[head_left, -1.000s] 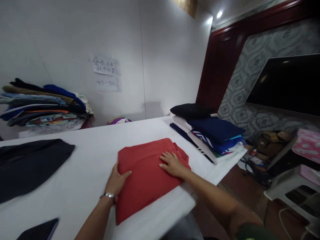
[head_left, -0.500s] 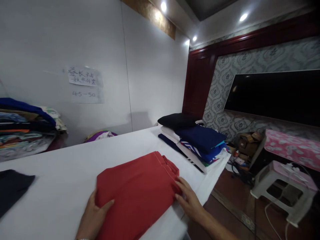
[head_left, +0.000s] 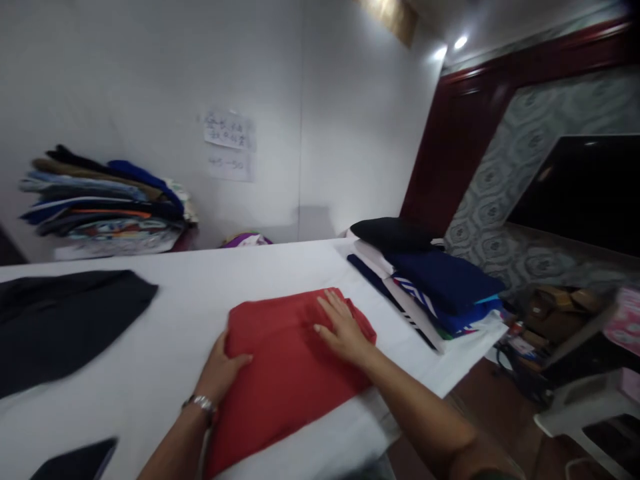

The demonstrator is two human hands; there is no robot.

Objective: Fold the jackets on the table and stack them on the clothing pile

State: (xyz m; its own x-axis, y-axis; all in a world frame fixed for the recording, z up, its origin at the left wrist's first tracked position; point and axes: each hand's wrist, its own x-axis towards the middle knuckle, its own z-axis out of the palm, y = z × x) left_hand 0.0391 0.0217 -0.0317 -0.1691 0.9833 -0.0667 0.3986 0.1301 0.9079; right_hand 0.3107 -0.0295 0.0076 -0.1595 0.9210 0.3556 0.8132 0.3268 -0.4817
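A folded red garment lies on the white-covered table in front of me. My left hand is at its left edge, thumb on top and the other fingers around the side, partly hidden. My right hand rests flat on the upper right part of the cloth, its fingers stretched out and nothing held. A metal band circles my left wrist. Whether the garment is a shirt or trousers I cannot tell.
Folded clothes in black, navy and white are stacked at the table's right edge. Dark garments lie at the left. Another clothes pile stands by the wall with paper signs. A stool stands on the right.
My right hand has moved from the garment's right edge onto its top and opened flat. My left hand stays at the left edge. The view has turned left, showing more dark cloth.
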